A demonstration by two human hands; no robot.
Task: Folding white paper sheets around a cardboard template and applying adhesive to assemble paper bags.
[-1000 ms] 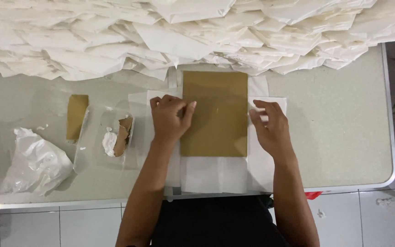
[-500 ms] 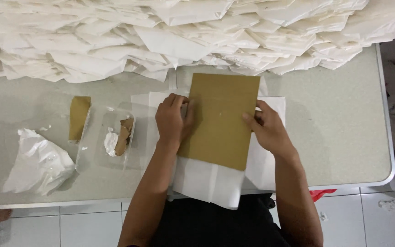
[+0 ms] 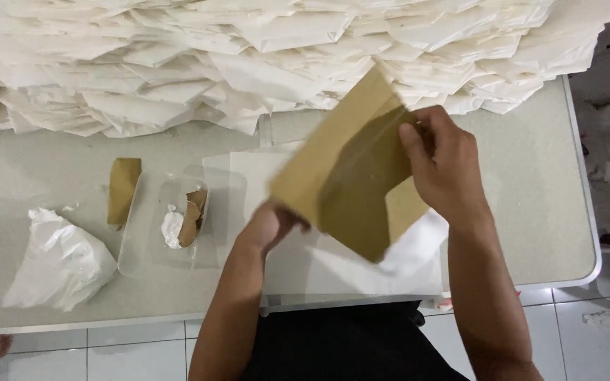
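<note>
A stiff brown cardboard sheet [image 3: 351, 169] is lifted off the table and tilted, its upper corner pointing toward the paper pile. My right hand [image 3: 443, 166] grips its right edge with the thumb on the front. My left hand [image 3: 271, 224] is partly hidden under the sheet's lower left edge, holding it from below. Beneath them lies a stack of white paper sheets [image 3: 383, 264] near the table's front edge.
A large pile of folded white paper pieces [image 3: 270, 56] fills the back of the grey table [image 3: 545, 212]. At left stand a clear plastic tray [image 3: 178, 226] with brown and white scraps, a small brown card [image 3: 123, 189] and a crumpled white bag [image 3: 58, 261].
The cardboard lay flat on the white sheets a second ago. Both hands have since raised it and turned it on a slant above the paper.
</note>
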